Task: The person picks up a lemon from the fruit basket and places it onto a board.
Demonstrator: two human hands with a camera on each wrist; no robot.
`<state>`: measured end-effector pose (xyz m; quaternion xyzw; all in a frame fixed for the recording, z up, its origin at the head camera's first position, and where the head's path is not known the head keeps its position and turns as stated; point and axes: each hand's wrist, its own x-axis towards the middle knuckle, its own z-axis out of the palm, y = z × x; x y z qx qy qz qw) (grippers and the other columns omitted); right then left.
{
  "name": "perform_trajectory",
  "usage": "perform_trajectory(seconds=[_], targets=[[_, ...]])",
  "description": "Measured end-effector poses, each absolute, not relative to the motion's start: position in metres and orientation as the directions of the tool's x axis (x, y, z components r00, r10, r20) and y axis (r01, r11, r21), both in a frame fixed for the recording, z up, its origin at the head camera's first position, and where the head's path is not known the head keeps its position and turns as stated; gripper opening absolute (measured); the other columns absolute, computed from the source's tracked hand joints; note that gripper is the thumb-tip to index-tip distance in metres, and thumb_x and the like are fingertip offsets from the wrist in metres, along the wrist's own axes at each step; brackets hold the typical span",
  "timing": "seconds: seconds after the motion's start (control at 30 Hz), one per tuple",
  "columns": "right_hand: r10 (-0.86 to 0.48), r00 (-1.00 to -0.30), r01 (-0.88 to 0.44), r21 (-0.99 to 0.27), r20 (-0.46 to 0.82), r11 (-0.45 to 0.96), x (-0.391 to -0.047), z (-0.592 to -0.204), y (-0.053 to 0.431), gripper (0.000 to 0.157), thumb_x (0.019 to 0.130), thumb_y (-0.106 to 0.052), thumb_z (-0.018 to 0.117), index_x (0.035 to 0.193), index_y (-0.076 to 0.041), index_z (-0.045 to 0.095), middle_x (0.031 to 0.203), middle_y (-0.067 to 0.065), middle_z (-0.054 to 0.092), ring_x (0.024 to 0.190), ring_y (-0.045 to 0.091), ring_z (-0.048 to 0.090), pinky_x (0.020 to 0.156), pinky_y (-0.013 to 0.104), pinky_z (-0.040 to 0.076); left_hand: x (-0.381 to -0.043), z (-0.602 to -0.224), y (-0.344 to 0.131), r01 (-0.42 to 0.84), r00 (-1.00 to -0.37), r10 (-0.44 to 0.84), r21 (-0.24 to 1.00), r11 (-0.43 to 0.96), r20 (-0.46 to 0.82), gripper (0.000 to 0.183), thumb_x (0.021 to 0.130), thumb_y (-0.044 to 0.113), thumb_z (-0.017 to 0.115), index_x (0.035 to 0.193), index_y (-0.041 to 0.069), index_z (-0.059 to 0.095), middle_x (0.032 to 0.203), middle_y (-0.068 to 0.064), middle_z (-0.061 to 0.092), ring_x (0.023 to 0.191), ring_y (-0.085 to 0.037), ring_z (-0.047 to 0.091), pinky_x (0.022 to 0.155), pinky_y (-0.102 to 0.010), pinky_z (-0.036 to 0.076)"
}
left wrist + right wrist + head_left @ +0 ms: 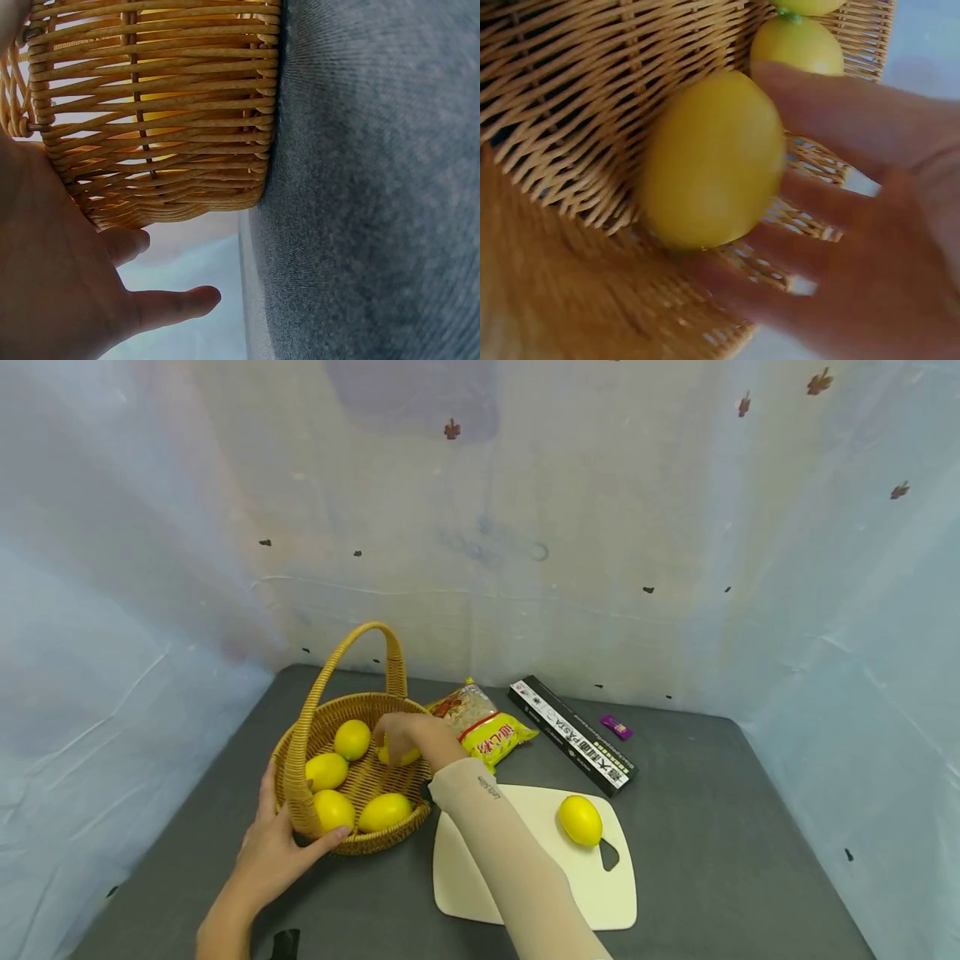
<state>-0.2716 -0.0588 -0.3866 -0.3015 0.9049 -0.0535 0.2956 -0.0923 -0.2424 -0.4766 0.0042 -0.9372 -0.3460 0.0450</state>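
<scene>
A wicker basket point(365, 704) with an arched handle stands at the left and holds several yellow lemons point(386, 812). My left hand point(275, 853) grips its near left side, thumb along the rim and the other fingers against the outside. In the left wrist view, two fingers point(176, 305) extend past the woven wall. My right hand point(411, 735) reaches down inside the basket at its right side. There it holds a lemon point(712, 161) between thumb and fingers, close to the woven wall. Other lemons point(799, 46) lie beyond the thumb.
A cream cutting board point(468, 885) lies right of the basket, partly under my right sleeve, with one lemon point(580, 820) on it. Behind are a yellow food packet point(491, 731), a long black pasta box point(572, 735) and a small purple wrapper point(617, 727). A pale sheet hangs around the table.
</scene>
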Motion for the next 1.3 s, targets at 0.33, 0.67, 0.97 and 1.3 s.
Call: perform_trajectory(seconds=[0.33,0.67,0.97,1.3], targets=[[-0.546,-0.463,-0.669,-0.128,-0.698,0.732,-0.275,-0.391,-0.064,0.037,0.09,-0.013,0.075,0.125,-0.023,0.07,0.125,-0.009,0.062,0.116,0.011,0.055,0.085,0.027,0.05,-0.093,-0.478,-0.243,0.027,-0.995,-0.039,0.648,0.761,0.088,0.103,0.088,0.054,0.072,0.162,0.013,0.013,0.161,-0.011,-0.03,0.126,-0.068,0.031,0.082,-0.082,0.03],[-0.548,-0.458,-0.658,-0.148,-0.7,0.738,-0.274,-0.389,-0.062,0.032,0.089,-0.017,0.077,0.12,-0.023,0.072,0.117,-0.009,0.065,0.109,0.011,0.056,0.087,0.029,0.05,-0.093,-0.478,-0.242,0.04,-0.994,-0.035,0.646,0.762,0.102,0.101,0.088,0.053,0.072,0.161,0.013,0.017,0.161,-0.011,-0.029,0.125,-0.067,0.033,0.081,-0.081,0.032],[-0.628,-0.443,-0.624,-0.282,-0.64,0.728,-0.275,-0.376,-0.046,0.035,0.09,-0.017,0.075,0.125,-0.021,0.071,0.125,-0.006,0.059,0.105,0.014,0.054,0.081,0.031,0.051,-0.093,-0.478,-0.243,0.034,-0.995,-0.035,0.65,0.759,0.093,0.104,0.088,0.053,0.072,0.162,0.014,0.01,0.16,-0.009,-0.03,0.127,-0.066,0.031,0.081,-0.08,0.032],[-0.77,-0.35,-0.633,-0.47,-0.534,0.614,-0.269,-0.359,-0.023,0.035,0.088,-0.008,0.076,0.122,-0.009,0.068,0.124,0.001,0.06,0.116,0.015,0.054,0.09,0.026,0.048,-0.095,-0.48,-0.244,0.044,-0.994,-0.029,0.653,0.756,0.101,0.103,0.089,0.051,0.072,0.162,0.011,0.011,0.161,-0.01,-0.03,0.127,-0.065,0.031,0.081,-0.078,0.034]])
